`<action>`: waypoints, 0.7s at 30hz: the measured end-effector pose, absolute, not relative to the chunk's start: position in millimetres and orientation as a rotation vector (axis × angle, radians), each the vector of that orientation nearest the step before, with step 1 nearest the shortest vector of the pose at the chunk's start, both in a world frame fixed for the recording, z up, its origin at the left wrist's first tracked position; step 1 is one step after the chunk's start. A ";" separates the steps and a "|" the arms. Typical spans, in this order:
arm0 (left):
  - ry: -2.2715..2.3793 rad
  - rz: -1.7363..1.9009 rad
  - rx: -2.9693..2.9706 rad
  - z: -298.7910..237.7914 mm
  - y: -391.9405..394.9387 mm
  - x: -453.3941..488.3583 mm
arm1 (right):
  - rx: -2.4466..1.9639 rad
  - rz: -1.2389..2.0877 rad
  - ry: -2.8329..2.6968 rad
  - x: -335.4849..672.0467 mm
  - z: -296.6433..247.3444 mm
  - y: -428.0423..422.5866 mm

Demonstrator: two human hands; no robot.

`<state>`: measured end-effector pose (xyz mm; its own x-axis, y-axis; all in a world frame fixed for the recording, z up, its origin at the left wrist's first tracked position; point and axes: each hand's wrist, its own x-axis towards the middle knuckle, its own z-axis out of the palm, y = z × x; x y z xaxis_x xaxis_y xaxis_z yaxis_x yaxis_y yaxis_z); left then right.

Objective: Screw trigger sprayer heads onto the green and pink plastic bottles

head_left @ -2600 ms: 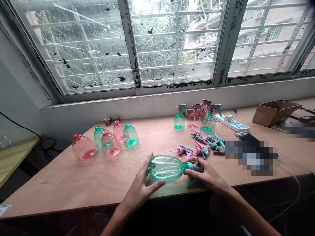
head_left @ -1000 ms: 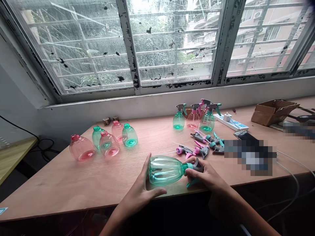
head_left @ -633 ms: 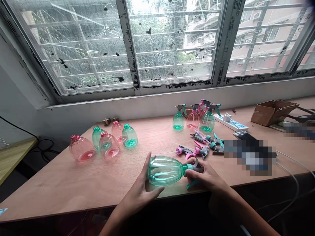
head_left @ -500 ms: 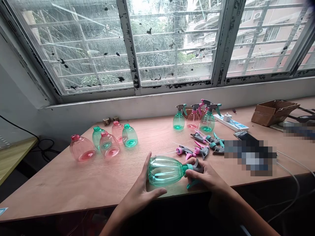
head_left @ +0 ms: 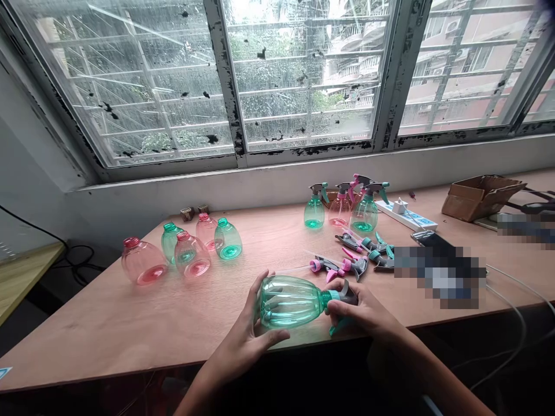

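Both forearms come in from the bottom edge and angle inward, with the hands meeting over the desk's [head_left: 182, 323] near edge. Left hand [head_left: 254, 326]: cupped round the base of a green bottle [head_left: 290, 301], fingers on the far side, thumb extended along the near side. Right hand [head_left: 358, 303]: gripping the spray head [head_left: 347, 293] at the neck, thumb at the collar, teal trigger pointing down toward the person. Bottle is on its side between the hands, base left, neck right, spray head seated on it. Just beyond the right hand: loose spray heads [head_left: 355, 266], pink and teal. Further left: five open bottles [head_left: 193, 257], red and green. Back of desk: upright bottles with spray heads fitted [head_left: 364, 216], near a power strip [head_left: 410, 216].
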<state>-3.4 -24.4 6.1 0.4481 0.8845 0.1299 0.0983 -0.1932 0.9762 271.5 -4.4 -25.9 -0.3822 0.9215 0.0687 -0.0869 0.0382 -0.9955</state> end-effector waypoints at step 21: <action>0.789 0.951 1.801 2.2 -25.9 -8.7 | -0.832 1.554 -1.451 272.4 -25.5 -5.4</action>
